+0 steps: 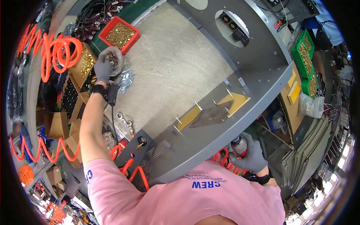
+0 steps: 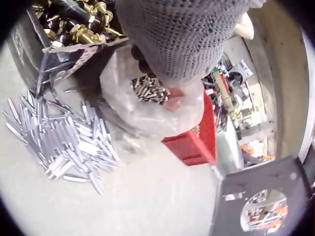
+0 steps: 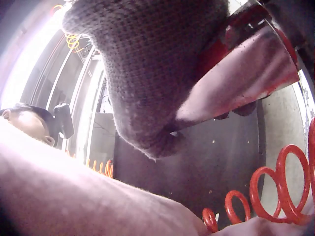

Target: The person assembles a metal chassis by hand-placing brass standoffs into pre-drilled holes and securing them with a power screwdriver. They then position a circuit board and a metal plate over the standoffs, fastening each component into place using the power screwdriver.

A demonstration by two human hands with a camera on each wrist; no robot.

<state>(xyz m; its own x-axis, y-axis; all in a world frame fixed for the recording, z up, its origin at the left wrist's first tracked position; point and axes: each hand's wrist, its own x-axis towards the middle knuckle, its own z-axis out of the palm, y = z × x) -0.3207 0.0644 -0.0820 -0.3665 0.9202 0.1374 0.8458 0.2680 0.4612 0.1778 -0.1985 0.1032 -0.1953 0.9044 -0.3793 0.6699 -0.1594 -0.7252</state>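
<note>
My left hand (image 1: 102, 68), in a grey knitted glove, is at the mouth of a clear plastic bag (image 2: 147, 123). Small silver metal fasteners (image 2: 147, 89) fill the bag's inside, and the fingertips are mostly hidden there. Beside the bag lies a loose heap of slim silver pins (image 2: 64, 137). Low on the right, my gloved right hand (image 1: 252, 154) grips a silver-and-red air tool (image 3: 241, 78) near a red coiled hose (image 3: 266, 191). Between the hands stands a large grey metal frame (image 1: 180, 148), with several thin pins (image 1: 199, 107) upright along its near side.
Behind the bag is a red bin (image 1: 135, 39) of brass-coloured fasteners. Cardboard boxes (image 1: 57, 125) and orange coiled hoses (image 1: 62, 56) line the left. A spanner (image 1: 120, 117) lies on the worktop (image 1: 165, 75). Green bins (image 1: 303, 56) stand at the right.
</note>
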